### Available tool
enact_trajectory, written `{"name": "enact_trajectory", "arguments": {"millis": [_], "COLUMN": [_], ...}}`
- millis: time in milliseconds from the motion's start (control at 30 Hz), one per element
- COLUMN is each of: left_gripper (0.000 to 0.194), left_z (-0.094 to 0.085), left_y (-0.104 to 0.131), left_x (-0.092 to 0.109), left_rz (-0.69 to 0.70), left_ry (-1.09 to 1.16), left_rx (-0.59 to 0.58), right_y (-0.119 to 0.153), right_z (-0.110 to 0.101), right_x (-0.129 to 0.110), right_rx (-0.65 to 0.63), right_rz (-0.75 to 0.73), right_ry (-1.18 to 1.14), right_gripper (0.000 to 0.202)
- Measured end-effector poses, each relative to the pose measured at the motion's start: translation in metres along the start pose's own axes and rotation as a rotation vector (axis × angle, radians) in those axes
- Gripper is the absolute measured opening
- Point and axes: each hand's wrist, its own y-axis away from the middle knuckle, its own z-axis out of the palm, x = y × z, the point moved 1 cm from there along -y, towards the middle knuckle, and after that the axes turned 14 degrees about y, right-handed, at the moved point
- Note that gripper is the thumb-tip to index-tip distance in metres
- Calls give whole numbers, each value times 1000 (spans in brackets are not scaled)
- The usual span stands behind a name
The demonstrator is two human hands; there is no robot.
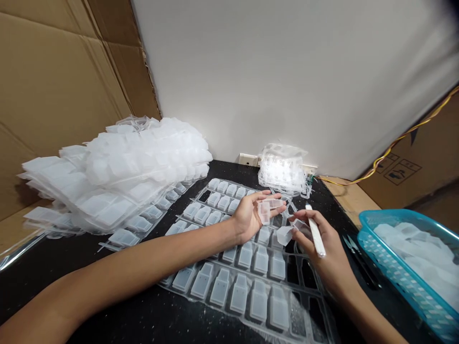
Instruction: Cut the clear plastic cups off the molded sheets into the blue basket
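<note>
My left hand [249, 215] lies palm up with its fingers loosely stretched, holding a couple of small translucent plastic pieces [264, 213]. Just to its right, my right hand [321, 239] pinches another translucent piece [285, 235] between thumb and fingertips. A white pen-shaped tool [315, 234] is also held in that hand, lying across the fingers; its far tip is too small to make out. Beneath both hands a moulded plastic sheet [239, 292] spreads over the black tabletop, with rows of box-like translucent shapes. Empty frame openings [299, 313] show along the sheet's right side.
A tall pile of similar sheets [136, 162] leans at the left by a cardboard panel [60, 71]. Stripped frames [281, 167] are stacked against the wall. At right stand a blue basket [401, 267] of loose pieces and dark slim tools [362, 263] beside it.
</note>
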Motion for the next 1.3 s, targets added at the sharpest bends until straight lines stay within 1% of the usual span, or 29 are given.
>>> {"name": "enact_trajectory", "arguments": {"millis": [67, 167, 267, 400, 467, 600, 700, 800, 867, 933, 1033, 1133, 1233, 1267, 1300], "left_gripper": [35, 51, 54, 47, 38, 17, 8, 15, 21, 24, 23, 29, 48, 53, 56], "left_z": [-1, -3, -3, -4, -4, -3, -2, -3, -6, -10, -12, -12, -10, -8, -6], "left_y": [0, -1, -2, -2, -1, 3, 6, 7, 6, 5, 5, 9, 14, 16, 18], "left_x": [-1, -1, -1, -1, -2, -8, -16, -24, -30, -34, -37, -34, -27, -23, -19], "left_rz": [-4, -19, -36, -47, -43, -45, -59, -44, -6, 48, 127, 164, 200, 206, 194], "left_ry": [7, 8, 12, 2, -79, -324, -418, -462, -509, -602, -785, -954, -1122, -1190, -1269], "left_rx": [-9, -20, -29, -87, -102, -39, -30, -76, -93, -96, -121, -172, -179, -203, -253], "right_y": [1, 2, 2, 0, 0, -1, -2, -4, -6, -8, -8, -7, -7, -7, -7], "right_z": [0, 2, 2, -1, -3, -5, 0, 8, 15, 20, 25, 27, 30, 32, 33], "right_x": [0, 1, 2, 2, 1, -3, -6, -8, -9, -8, -7, -7, -6, -5, -3], "right_rx": [25, 22, 19, 40, 76, 205, 260, 288, 298, 287, 255, 236, 208, 202, 200], "right_rz": [-38, -74, -86, -69, -51, -73, -132, -183, -206, -224, -246, -277, -323, -335, -343], "right_ry": [87, 166, 193, 180, 169, 212, 257, 218, 173, 146, 111, 78, 68, 71, 75], "right_gripper": [26, 24, 23, 23, 24, 22, 22, 22, 22, 20, 17, 16, 16, 18, 21]}}
